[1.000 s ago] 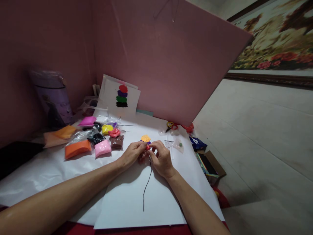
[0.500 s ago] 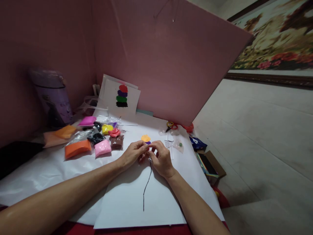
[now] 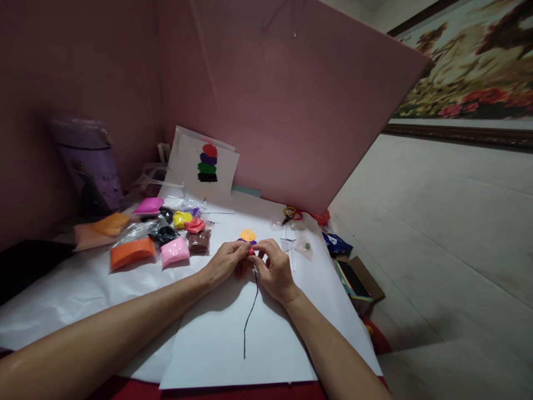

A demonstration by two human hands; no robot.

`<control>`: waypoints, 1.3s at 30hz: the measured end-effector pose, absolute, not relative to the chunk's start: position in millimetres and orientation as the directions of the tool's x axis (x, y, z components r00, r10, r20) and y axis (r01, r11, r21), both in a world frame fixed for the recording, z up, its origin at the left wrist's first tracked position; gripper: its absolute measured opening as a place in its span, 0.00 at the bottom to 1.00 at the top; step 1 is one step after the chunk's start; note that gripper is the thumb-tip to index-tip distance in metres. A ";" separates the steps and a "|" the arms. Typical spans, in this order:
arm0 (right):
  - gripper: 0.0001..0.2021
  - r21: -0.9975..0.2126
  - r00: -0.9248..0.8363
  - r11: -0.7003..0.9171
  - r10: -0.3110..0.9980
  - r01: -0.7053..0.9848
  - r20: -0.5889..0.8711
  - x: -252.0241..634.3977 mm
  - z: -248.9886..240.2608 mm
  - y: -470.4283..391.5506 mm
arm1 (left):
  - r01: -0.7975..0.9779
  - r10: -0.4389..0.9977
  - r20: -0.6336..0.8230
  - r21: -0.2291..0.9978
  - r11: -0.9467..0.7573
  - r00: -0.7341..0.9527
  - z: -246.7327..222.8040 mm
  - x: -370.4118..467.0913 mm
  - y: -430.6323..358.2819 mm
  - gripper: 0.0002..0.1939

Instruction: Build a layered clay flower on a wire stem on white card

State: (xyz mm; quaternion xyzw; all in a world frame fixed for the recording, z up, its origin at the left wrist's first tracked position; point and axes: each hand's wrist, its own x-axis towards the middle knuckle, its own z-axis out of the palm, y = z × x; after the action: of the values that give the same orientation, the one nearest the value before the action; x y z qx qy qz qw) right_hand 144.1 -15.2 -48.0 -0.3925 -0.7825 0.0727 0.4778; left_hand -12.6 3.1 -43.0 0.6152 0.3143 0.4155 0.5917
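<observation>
Both hands meet over a white sheet of paper (image 3: 208,344). My left hand (image 3: 231,260) is closed, its thumb and finger pinching a small red piece of modelling clay (image 3: 251,251). From the other side, my right hand (image 3: 272,269) is closed with its fingertips at the same piece. Just beyond the fingertips lies an orange ridged clay shape (image 3: 248,235), with a purple clay part (image 3: 253,242) half hidden below it. A thin black line (image 3: 249,319) runs down the paper from under the hands.
Several bagged clay packs, among them an orange pack (image 3: 133,254) and a pink pack (image 3: 175,251), lie at the left. Scissors (image 3: 290,214) and a bag with a green bit (image 3: 307,246) are at the right. A sheet with coloured patches (image 3: 227,164) leans on the pink wall.
The left fingers have shifted slightly, so the red clay and more of the orange and purple shapes now show. The right hand stays nearly in place.
</observation>
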 end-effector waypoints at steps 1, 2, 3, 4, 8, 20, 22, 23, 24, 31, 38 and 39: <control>0.06 -0.487 -0.235 0.681 0.683 0.547 0.691 144.1 -47.8 -15.3 | -0.105 0.882 0.134 0.990 -0.097 0.451 -42.8 -12.6 3.2 0.26; 0.06 -0.485 -0.236 0.680 0.683 0.550 0.691 144.1 -47.7 -15.4 | -0.111 0.886 0.130 0.990 -0.090 0.444 -42.7 -12.5 3.2 0.25; 0.06 -0.483 -0.235 0.679 0.683 0.552 0.692 144.1 -47.5 -15.5 | -0.119 0.889 0.127 0.989 -0.083 0.439 -42.6 -12.6 3.1 0.25; 0.07 -0.483 -0.235 0.679 0.683 0.553 0.692 144.0 -47.4 -15.7 | -0.127 0.890 0.128 0.989 -0.079 0.439 -42.6 -12.7 3.0 0.23; 0.07 -0.494 -0.234 0.682 0.685 0.539 0.690 143.7 -46.8 -16.1 | -0.130 0.881 0.139 0.987 -0.089 0.452 -42.2 -13.0 2.7 0.23; 0.07 -0.497 -0.238 0.684 0.686 0.534 0.688 144.0 -48.3 -15.1 | -0.111 0.883 0.137 0.989 -0.097 0.448 -40.4 -12.7 1.7 0.26; 0.07 -0.496 -0.232 0.678 0.688 0.542 0.688 144.1 -48.4 -15.2 | -0.113 0.885 0.132 0.989 -0.091 0.446 -40.4 -12.6 1.7 0.26; 0.07 -0.494 -0.229 0.676 0.688 0.547 0.688 144.2 -48.4 -15.3 | -0.118 0.885 0.132 0.989 -0.088 0.446 -40.5 -12.6 1.6 0.26; 0.08 -0.492 -0.228 0.675 0.688 0.550 0.689 144.3 -48.4 -15.3 | -0.123 0.885 0.132 0.989 -0.086 0.446 -40.7 -12.7 1.6 0.25; 0.06 -0.491 -0.234 0.682 0.684 0.542 0.691 144.0 -47.9 -15.1 | -0.103 0.885 0.124 0.991 -0.087 0.448 -40.2 -12.3 1.6 0.27; 0.08 -0.491 -0.232 0.678 0.687 0.547 0.689 144.0 -47.4 -15.7 | -0.125 0.886 0.130 0.989 -0.082 0.446 -39.7 -12.9 0.6 0.23; 0.08 -0.495 -0.232 0.678 0.688 0.543 0.687 144.0 -47.5 -15.7 | -0.117 0.887 0.132 0.989 -0.089 0.443 -39.5 -12.9 0.6 0.23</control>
State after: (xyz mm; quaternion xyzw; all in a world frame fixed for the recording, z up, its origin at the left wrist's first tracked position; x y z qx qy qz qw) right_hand 144.0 -15.7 -47.5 -0.3941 -0.7812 0.0759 0.4781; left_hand -12.9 0.6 -39.5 0.6056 0.3178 0.4216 0.5955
